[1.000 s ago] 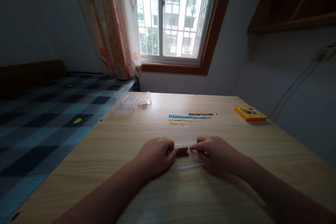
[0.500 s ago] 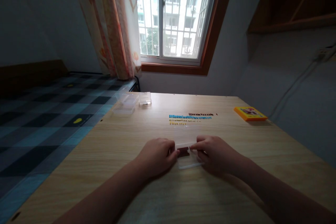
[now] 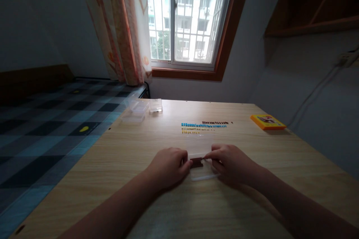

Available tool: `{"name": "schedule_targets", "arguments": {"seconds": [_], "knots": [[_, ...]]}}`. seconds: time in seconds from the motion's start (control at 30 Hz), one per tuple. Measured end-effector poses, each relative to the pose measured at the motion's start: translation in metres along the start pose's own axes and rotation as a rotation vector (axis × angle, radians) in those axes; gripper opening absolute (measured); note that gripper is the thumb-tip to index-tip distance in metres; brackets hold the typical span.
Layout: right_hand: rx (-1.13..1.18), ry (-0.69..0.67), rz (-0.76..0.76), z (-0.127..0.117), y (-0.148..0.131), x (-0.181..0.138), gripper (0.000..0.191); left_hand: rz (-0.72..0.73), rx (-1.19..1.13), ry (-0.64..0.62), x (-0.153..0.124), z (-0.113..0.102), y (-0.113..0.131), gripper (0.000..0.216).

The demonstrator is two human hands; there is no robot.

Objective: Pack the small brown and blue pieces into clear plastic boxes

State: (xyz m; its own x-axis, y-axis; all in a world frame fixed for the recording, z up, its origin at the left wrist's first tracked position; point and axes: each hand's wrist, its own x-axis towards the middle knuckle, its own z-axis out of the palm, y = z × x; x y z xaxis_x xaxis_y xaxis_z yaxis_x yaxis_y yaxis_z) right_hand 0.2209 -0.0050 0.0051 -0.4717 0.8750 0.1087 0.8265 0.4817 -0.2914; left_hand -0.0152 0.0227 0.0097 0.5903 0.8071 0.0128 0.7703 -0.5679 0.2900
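Note:
A shallow clear plastic box [image 3: 206, 175] lies on the table in front of me, its transparent lid [image 3: 199, 142] folded back on the far side. In it sits a joined strip of small dark brown blocks [image 3: 196, 162], uneven at its right end. My left hand [image 3: 171, 166] is closed at the box's left wall, with the thumb tip against the strip. My right hand [image 3: 228, 162] rests over the right side, index finger reaching to the strip's right end and the other fingers curled. Whatever its fingertips pinch is too small to make out.
Beyond the box, rows of tiny blue pieces [image 3: 192, 124], yellow pieces [image 3: 190, 132] and brown pieces [image 3: 214, 122] line the table [image 3: 126, 149]. Clear boxes [image 3: 134, 115] stand at the back left, a yellow-orange box [image 3: 267, 122] at the right. A checkered bed [image 3: 56, 119] adjoins the left edge.
Both hands stay almost where they were at the box, with only a tiny motion of the right fingertips visible. The whole view has shifted very slightly.

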Motion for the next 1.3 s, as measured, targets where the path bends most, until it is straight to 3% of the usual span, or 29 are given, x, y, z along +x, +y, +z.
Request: {"name": "schedule_targets", "arguments": {"seconds": [0.9, 1.1, 1.3], "knots": [[0.005, 0.022, -0.005, 0.004, 0.001, 0.000, 0.029, 0.011, 0.001, 0.002, 0.001, 0.002, -0.002, 0.028], [0.087, 0.132, -0.042, 0.003, 0.006, 0.001, 0.031, 0.011, -0.008, 0.008, 0.001, 0.001, -0.001, 0.028], [0.162, 0.407, -0.021, 0.001, 0.023, 0.006, 0.028, 0.003, -0.018, 0.020, 0.000, 0.000, 0.000, 0.031]]}}
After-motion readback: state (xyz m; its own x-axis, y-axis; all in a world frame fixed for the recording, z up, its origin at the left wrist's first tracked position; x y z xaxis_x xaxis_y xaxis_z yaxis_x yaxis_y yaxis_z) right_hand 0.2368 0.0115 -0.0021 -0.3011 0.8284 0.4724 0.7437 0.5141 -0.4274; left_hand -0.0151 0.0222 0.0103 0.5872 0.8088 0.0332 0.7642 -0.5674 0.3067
